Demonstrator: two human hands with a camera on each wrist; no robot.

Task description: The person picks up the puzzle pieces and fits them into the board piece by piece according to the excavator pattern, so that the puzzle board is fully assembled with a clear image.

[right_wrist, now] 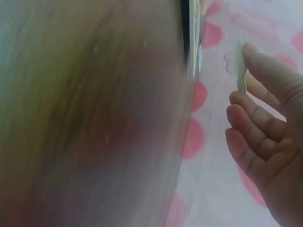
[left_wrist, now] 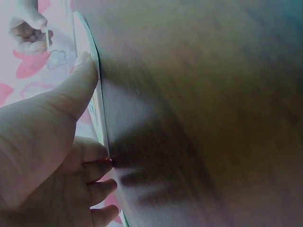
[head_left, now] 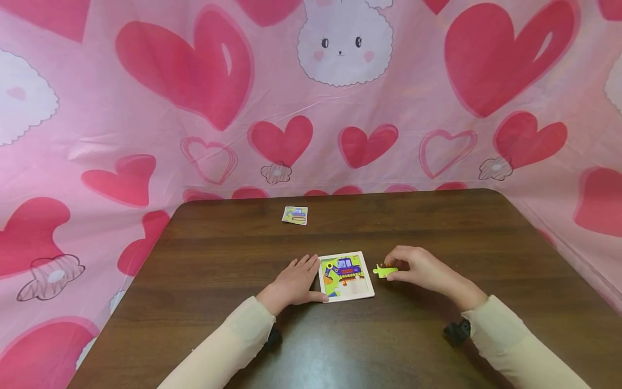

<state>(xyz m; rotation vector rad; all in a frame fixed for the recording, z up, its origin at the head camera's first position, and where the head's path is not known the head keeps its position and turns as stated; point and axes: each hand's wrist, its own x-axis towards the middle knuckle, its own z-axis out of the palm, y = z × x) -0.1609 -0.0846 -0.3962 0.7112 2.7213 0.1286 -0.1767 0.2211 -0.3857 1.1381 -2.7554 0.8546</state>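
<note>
A small jigsaw puzzle [head_left: 344, 276] in a pale frame lies on the table, its picture a purple digger on green. Bare tray shows at its lower right. My left hand [head_left: 295, 284] rests at the frame's left side, thumb on the lower left corner and fingers along the edge. Just right of the frame, my right hand [head_left: 421, 269] pinches a lime-green puzzle piece [head_left: 384, 271] between thumb and fingers. In the right wrist view that piece [right_wrist: 241, 66] appears edge-on, held above the table.
A small picture card [head_left: 295, 215] with a similar digger lies farther back on the brown wooden table [head_left: 233, 232]. Behind the table hangs a pink cloth [head_left: 340, 108] with hearts and a rabbit face. Dark wrist straps sit under both sleeves.
</note>
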